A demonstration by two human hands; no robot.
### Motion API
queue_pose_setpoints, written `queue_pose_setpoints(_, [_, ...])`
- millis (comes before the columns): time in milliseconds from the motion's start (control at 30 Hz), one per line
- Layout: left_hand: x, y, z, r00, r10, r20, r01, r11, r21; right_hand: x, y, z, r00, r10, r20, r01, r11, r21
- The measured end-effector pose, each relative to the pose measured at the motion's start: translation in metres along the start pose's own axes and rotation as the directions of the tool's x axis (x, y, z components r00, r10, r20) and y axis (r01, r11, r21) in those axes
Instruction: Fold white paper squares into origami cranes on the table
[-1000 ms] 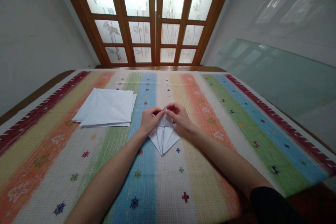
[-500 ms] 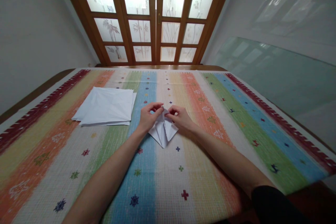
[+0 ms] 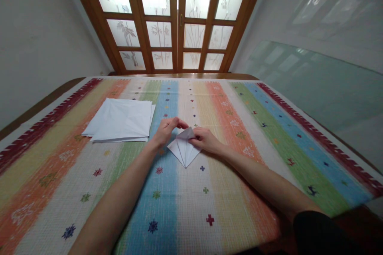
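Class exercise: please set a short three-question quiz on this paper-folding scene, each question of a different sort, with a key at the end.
1. True or false: the stack of white sheets lies to the left of the folded paper.
2. Multiple choice: the left hand and right hand are at the folded paper's: A) far end; B) near pointed tip; C) neither, they rest on the stack.
3. Fill the gap: the folded paper lies on a striped ____.

Key: 1 true; 2 A; 3 tablecloth.
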State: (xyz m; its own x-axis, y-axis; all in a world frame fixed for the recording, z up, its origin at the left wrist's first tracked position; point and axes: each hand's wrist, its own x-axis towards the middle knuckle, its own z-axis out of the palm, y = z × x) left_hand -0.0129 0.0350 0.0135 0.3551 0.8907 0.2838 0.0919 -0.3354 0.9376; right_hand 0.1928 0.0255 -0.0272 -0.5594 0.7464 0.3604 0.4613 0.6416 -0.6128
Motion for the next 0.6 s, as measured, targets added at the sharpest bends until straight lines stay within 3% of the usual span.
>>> queue_pose_setpoints(67, [-0.001, -0.008, -0.005, 0.990, -0.102, 0.096, 0.102, 0.995, 0.004, -0.005, 0.002, 0.002, 0.996, -0.075, 0.054, 0.078, 0.995, -0.065])
queue_pose_setpoints(167, [-0.004, -0.020, -0.008, 0.960, -0.194, 0.205, 0.142, 0.960, 0.242, -0.010, 0.004, 0.003, 0.974, -0.192, 0.117, 0.211, 0.959, -0.188])
queue_pose_setpoints(333, [-0.010, -0.022, -0.006, 0.920, -0.117, 0.373, -0.099, 0.853, 0.512, -0.017, 0.001, 0.001, 0.931, -0.285, 0.228, 0.350, 0.873, -0.339])
queue_pose_setpoints(433, [-0.021, -0.022, -0.006, 0.892, -0.075, 0.445, -0.278, 0.686, 0.673, -0.024, -0.001, 0.000, 0.934, -0.264, 0.242, 0.337, 0.877, -0.342])
queue_pose_setpoints(533, [-0.040, -0.023, -0.004, 0.905, -0.108, 0.411, -0.303, 0.513, 0.803, -0.033, -0.001, -0.001, 0.950, -0.214, 0.226, 0.277, 0.914, -0.297])
queue_pose_setpoints(600, [-0.051, -0.022, 0.000, 0.912, -0.158, 0.378, -0.275, 0.449, 0.850, -0.038, 0.000, -0.002, 0.956, -0.192, 0.223, 0.249, 0.931, -0.266])
